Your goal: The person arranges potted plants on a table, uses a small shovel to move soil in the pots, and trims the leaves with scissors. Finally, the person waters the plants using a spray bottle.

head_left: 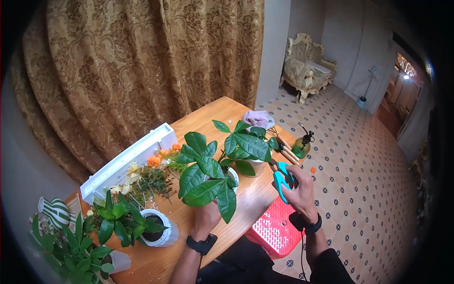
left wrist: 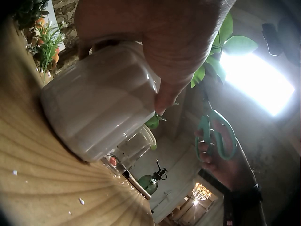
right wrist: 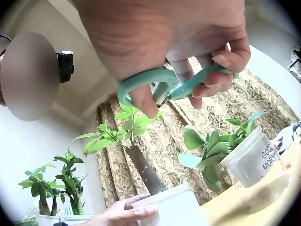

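Note:
My left hand (head_left: 208, 218) grips the rim of a white pot (left wrist: 101, 101) standing on the wooden table. From it rises a small tree with a thick trunk (right wrist: 146, 172) and broad green leaves (head_left: 208, 177), which hide much of the pot in the head view. Turquoise-handled scissors (head_left: 280, 182) are in my right hand (head_left: 302, 191), thumb through one loop and fingers in the other. Their blades point toward the leaves at the plant's right side. Just beyond stands a round-leaved plant (right wrist: 216, 153) in a clear cup (right wrist: 256, 157) printed with lettering.
Leafy plants in white pots (head_left: 163, 229) crowd the left end, near a white planter box (head_left: 130, 158) and orange and cream flowers (head_left: 153, 162). Wooden-handled tools (head_left: 286, 149), a green spray bottle (head_left: 301, 146) and a lilac cloth (head_left: 255, 118) lie right. A red stool (head_left: 274, 227) stands below the edge.

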Available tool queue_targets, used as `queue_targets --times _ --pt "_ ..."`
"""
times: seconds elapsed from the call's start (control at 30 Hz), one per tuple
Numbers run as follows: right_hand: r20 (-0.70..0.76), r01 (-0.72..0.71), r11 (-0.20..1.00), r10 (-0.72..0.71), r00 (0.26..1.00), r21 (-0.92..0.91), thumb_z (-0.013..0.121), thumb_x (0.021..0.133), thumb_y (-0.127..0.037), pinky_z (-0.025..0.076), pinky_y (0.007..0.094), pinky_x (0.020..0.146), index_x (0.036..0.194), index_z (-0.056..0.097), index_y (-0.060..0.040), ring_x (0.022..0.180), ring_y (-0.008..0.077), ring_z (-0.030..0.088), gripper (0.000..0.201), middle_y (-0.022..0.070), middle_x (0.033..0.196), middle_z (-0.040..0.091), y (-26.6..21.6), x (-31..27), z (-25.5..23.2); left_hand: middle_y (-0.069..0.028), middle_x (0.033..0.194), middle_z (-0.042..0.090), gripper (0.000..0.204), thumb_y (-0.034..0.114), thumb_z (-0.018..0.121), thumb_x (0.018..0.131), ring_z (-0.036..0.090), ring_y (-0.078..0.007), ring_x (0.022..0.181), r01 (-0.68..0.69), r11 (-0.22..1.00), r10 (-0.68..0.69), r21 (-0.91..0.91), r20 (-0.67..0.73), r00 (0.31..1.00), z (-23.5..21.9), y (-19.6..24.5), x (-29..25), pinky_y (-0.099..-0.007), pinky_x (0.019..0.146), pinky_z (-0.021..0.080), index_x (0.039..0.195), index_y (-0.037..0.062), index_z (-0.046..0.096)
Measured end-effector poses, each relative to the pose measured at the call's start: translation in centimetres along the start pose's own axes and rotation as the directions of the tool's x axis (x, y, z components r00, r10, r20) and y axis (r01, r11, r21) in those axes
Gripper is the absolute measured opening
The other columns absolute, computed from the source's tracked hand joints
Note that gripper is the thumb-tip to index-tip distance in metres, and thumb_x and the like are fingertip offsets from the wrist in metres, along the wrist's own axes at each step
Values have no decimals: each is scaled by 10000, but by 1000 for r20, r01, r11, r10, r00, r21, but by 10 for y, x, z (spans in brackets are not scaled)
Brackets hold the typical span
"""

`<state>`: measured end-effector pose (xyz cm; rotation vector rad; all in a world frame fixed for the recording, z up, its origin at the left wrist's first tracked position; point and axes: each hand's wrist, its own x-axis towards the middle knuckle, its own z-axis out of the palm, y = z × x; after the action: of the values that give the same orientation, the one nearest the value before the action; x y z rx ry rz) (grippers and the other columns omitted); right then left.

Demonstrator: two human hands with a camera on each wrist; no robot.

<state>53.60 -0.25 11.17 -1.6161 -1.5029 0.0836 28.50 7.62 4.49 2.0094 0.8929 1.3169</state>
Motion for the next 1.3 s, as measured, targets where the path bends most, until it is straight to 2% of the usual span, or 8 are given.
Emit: queue_targets --times 0.17,0.27,0.43,0.57,0.6,0.83,0.9,1.3 --pt "56 40 999 -39 998 -25 750 742 -177 499 325 605 1081 671 38 632 228 618 410 131 789 640 6 -1 0 -153 1120 658 537 172 857 781 641 -309 1004 -31 999 32 38 -6 999 -1 0 0 -434 881 506 1204 -11 582" --pt "26 50 999 -50 998 14 749 754 -166 499 318 626 1077 672 51 646 190 616 396 117 786 643 15 -1 3 -157 1116 657 538 174 859 779 639 -313 1005 17 1000 -17 0 15 1000 -2 -1 -1 -438 884 504 1201 -11 581" --pt "113 -158 966 138 984 203 761 793 -155 450 283 617 1093 688 16 659 95 527 353 41 757 604 21 15 -1 -152 1095 659 523 173 859 780 643 -307 980 60 998 -60 24 25 998 0 -9 -6 -432 855 512 1187 -10 586" --pt "178 -149 952 103 979 269 746 838 -202 414 266 595 1097 697 -7 664 73 476 327 -10 755 579 35 24 11 -150 1077 661 505 175 857 782 645 -306 960 56 997 -58 50 45 997 1 -12 -7 -428 837 517 1170 -9 591" --pt "271 -232 941 163 949 248 752 850 -245 417 266 612 1093 701 -15 684 69 480 338 -20 768 582 26 26 6 -154 1084 659 501 176 857 782 644 -310 966 52 998 -53 44 39 998 0 -11 -6 -429 840 516 1166 -9 592" --pt "355 -192 955 103 929 226 763 858 -261 433 253 656 1064 700 -14 725 59 507 327 -12 838 652 9 38 25 -164 1136 639 514 178 858 779 626 -324 1012 1 999 -2 54 16 1000 -1 -4 -3 -440 877 503 1180 -6 594" --pt "367 -202 896 48 929 396 746 876 -229 432 243 654 1053 701 -24 720 53 502 275 -22 838 630 8 38 32 -163 1136 637 524 177 858 776 624 -326 1011 -11 999 10 49 11 1000 -1 -3 -2 -442 881 502 1188 -5 591" --pt "444 -319 754 42 895 574 735 907 -177 512 225 759 1073 700 12 864 62 638 254 4 928 691 -2 34 34 -154 1122 629 544 172 859 762 614 -316 995 30 999 -31 27 24 999 -3 0 -2 -447 874 499 1193 0 576"
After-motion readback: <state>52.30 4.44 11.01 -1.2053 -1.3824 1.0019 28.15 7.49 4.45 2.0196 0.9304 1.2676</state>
